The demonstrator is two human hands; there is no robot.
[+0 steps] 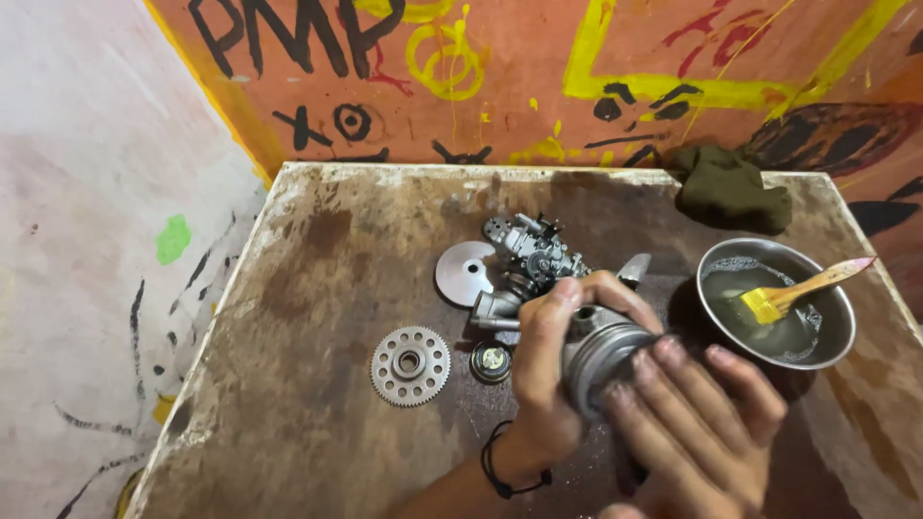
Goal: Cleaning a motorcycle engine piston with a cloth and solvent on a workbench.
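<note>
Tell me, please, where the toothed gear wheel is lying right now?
In the head view, the gear wheel lies flat on the table, left of the left hand, beside a small round cap.
</note>
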